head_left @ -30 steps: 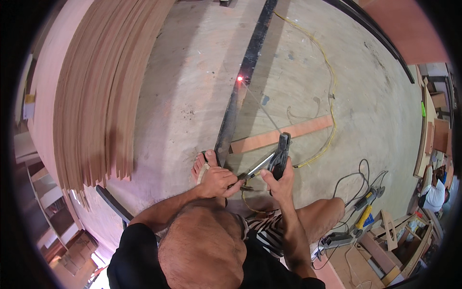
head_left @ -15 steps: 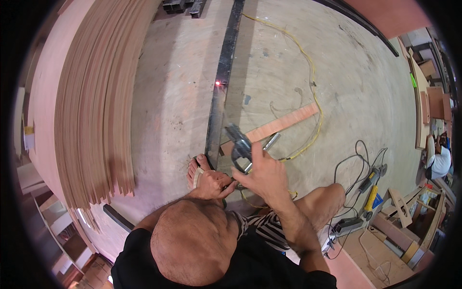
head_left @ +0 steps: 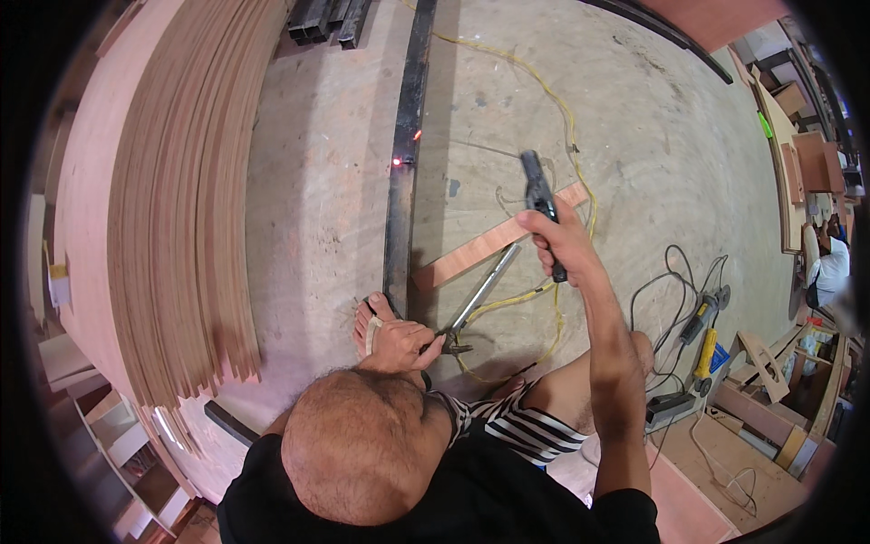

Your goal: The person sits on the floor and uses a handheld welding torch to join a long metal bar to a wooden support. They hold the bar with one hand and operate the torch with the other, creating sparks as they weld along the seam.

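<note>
My right hand [head_left: 564, 240] is closed round the black handle of a welding electrode holder [head_left: 536, 186], raised over the floor to the right of a long black metal tube [head_left: 405, 208]. A thin electrode [head_left: 487, 146] sticks out of the holder toward the tube, its end apart from it. On the tube a small spot [head_left: 397, 162] glows red. My left hand [head_left: 401, 344] is low by my sandalled foot [head_left: 373, 313], fingers closed at the dark head of a hammer [head_left: 482, 292] with a shiny metal handle. Its grip is partly hidden.
A pinkish wood strip [head_left: 503, 240] lies on the concrete, near a yellow cable [head_left: 535, 72]. Long wood strips [head_left: 181, 199] are stacked at left. An angle grinder [head_left: 702, 317] and cords lie at right. Black tubes [head_left: 313, 20] lie far off; another person [head_left: 829, 263] is at far right.
My right hand has swung the electrode holder away from my left hand, up and to the right. My left hand stays by my foot. A second reddish glint shows beside the glowing spot.
</note>
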`<state>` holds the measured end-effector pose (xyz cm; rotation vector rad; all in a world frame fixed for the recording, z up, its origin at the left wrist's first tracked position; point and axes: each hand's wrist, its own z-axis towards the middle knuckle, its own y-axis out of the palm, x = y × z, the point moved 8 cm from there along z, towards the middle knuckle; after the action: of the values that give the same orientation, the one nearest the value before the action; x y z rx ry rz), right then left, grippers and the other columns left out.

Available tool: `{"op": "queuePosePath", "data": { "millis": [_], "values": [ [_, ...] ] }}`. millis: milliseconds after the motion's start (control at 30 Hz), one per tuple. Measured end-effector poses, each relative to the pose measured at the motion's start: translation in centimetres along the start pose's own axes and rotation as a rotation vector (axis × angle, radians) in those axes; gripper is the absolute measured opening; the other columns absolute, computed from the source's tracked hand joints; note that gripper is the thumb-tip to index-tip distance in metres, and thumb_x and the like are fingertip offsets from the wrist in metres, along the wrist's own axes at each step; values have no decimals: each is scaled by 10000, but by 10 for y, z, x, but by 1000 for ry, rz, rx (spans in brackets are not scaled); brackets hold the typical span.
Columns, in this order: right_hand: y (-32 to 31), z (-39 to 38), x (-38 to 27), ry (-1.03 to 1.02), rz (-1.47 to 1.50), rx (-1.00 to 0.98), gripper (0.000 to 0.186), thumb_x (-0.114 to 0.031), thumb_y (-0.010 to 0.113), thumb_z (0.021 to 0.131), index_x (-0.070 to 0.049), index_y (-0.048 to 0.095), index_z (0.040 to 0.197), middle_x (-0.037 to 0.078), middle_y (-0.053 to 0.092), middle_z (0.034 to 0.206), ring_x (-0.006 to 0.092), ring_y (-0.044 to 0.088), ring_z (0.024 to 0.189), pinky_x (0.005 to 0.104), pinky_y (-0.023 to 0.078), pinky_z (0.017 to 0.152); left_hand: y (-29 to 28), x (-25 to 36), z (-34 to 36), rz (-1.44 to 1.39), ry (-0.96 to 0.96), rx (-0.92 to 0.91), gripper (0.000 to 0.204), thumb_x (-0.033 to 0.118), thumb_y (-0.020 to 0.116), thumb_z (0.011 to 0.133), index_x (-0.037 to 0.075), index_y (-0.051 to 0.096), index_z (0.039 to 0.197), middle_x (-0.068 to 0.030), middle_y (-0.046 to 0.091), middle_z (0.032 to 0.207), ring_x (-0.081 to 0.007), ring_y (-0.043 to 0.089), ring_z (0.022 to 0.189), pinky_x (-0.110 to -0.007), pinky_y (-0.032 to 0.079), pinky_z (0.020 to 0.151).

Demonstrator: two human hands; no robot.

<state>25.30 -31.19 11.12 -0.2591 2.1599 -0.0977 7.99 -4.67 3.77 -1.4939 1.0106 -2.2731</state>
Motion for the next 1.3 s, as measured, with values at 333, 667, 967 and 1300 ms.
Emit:
{"op": "queuePosePath", "data": {
  "millis": [333, 667, 967, 1300],
  "values": [
    [29, -63, 40, -386, -385, 229, 553, -312, 974, 783, -66, 545, 1031, 10, 549, 649, 131, 503, 510, 337, 435, 496, -4, -3, 4, -23, -27, -57, 372, 247, 815, 915, 79, 632, 639, -88, 631, 619, -289, 660, 563, -404, 522, 550],
    [85, -83, 68, -286, -386, 203, 597, -331, 981, 756, -57, 545, 1058, 42, 577, 642, 212, 594, 516, 376, 497, 518, -4, -14, -6, -62, -64, 3, 332, 250, 807, 917, 69, 668, 676, -91, 631, 616, -302, 653, 552, -420, 521, 540],
    [99, -81, 70, -376, -473, 175, 590, -273, 987, 769, -51, 531, 1071, 4, 559, 656, 98, 517, 529, 304, 457, 502, -5, -16, -4, -37, -91, 5, 360, 266, 793, 924, 65, 659, 657, -91, 637, 604, -298, 660, 550, -409, 529, 546],
    [91, -82, 71, -280, -429, 195, 596, -326, 980, 769, -47, 550, 1072, 53, 595, 671, 180, 582, 529, 353, 494, 515, -4, -17, -3, -46, -92, -2, 363, 261, 790, 928, 65, 656, 653, -94, 651, 618, -296, 663, 549, -411, 529, 544]
  ]
}}
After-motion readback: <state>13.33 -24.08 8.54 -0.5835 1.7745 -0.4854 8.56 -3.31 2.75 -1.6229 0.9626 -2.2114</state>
